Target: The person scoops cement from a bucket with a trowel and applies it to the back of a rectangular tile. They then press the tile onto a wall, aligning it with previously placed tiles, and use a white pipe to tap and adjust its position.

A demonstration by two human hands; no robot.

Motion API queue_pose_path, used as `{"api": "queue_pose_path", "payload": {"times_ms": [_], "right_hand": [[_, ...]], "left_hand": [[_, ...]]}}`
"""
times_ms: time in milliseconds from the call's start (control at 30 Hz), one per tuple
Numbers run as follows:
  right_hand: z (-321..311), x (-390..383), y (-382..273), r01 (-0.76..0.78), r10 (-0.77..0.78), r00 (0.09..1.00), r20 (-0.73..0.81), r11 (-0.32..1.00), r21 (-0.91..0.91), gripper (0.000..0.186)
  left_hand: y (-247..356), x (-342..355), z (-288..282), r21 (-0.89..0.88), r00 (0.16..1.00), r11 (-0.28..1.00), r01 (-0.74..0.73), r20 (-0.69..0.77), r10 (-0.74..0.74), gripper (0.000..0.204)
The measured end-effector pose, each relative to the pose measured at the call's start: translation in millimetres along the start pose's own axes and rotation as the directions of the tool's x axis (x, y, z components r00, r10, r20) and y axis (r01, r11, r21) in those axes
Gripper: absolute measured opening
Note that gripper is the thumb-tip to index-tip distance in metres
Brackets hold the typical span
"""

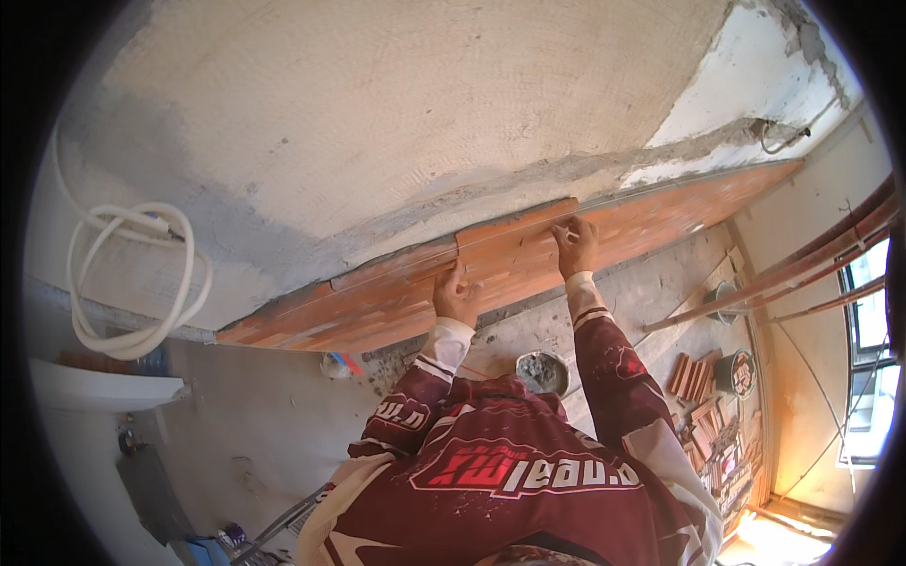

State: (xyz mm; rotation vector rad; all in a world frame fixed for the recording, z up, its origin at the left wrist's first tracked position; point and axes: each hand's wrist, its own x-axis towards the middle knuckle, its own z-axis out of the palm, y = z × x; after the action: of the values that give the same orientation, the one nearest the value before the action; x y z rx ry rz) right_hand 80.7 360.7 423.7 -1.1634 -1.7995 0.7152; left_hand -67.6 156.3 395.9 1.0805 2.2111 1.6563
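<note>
at the far left of the frame i see a coiled white hose (132,283) hanging on the grey plastered wall (377,113), well apart from the work. moving toward the middle, my left hand (456,297) lies flat on the orange brick-pattern tile strip (514,241), fingers spread and pressing rather than gripping, probably to seat it against the wall. just right of it my right hand (574,243) touches the strip's upper right corner with fingertips together, likely nudging it level; i cannot tell whether it pinches anything. the strip sits in the frame's centre atop the tiled course (377,307), its long axis running lower left to upper right. lower right, a mortar bucket (542,373) and loose tile pieces (696,377) lie on the floor.
</note>
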Motion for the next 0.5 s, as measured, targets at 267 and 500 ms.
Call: {"api": "queue_pose_path", "payload": {"times_ms": [267, 500], "right_hand": [[4, 0, 7, -0.028, 0.029, 0.998, -0.047, 0.999, 0.026, 0.037], [2, -39, -28, 0.161, -0.162, 0.974, -0.158, 0.987, -0.021, 0.031]], "left_hand": [[5, 3, 2, 0.003, 0.997, 0.999, -0.045, 0.060, 0.045, 0.059], [13, 1, -49, -0.021, 0.994, 0.997, -0.074, -0.078, 0.072, 0.042]]}}
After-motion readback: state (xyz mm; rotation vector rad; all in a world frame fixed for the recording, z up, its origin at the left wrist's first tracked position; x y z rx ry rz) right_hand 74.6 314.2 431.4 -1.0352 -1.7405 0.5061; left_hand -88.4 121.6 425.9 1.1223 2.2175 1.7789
